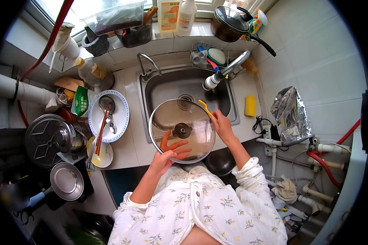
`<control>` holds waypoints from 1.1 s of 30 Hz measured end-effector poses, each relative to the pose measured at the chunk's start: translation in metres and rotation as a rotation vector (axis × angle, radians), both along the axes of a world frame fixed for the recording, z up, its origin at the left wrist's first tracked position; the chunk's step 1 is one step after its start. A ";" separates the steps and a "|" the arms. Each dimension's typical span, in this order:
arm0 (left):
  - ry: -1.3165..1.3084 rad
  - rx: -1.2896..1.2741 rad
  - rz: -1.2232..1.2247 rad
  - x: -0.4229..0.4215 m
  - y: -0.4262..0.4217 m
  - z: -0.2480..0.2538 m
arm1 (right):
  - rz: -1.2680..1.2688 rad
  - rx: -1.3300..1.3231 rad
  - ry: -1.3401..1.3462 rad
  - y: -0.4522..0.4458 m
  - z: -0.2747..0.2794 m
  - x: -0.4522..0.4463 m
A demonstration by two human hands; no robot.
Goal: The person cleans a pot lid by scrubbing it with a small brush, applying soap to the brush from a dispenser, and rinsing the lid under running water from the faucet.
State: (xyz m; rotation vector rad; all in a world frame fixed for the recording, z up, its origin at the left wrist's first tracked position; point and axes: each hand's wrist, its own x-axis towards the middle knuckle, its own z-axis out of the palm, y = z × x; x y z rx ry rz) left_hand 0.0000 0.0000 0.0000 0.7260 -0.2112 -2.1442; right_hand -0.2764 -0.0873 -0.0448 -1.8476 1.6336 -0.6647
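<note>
A round glass pot lid (196, 141) with a metal rim and a dark knob is held over the front edge of the steel sink (155, 92). My left hand (167, 157) grips the lid at its near-left rim, its fingers spread and seen against the glass. In my right hand (223, 126), closed at the lid's right side, is a small yellow brush (205, 107). The brush's tip reaches the lid's upper right rim; whether it has bristles cannot be made out. The drain shows through the glass.
A faucet (227, 70) arches over the sink, near a yellow sponge (250, 106). On the left are a white bowl (126, 104) with utensils, a small pan (67, 181) and a bottle (95, 74). A lidded pot (229, 26) stands on the back ledge, and crumpled foil (290, 116) lies right.
</note>
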 end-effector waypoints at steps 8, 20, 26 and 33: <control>-0.178 -0.096 0.124 -0.002 -0.015 0.002 | -0.069 -0.066 0.049 0.021 0.034 0.016; -0.286 -0.230 0.172 -0.039 -0.025 0.009 | -0.095 -0.005 -0.008 -0.011 0.016 0.006; -0.256 -0.247 0.115 -0.054 -0.026 0.002 | -0.036 -0.083 0.083 -0.063 0.010 0.017; -0.268 -0.213 0.140 -0.053 -0.035 0.004 | -0.025 0.005 0.250 -0.053 0.013 -0.008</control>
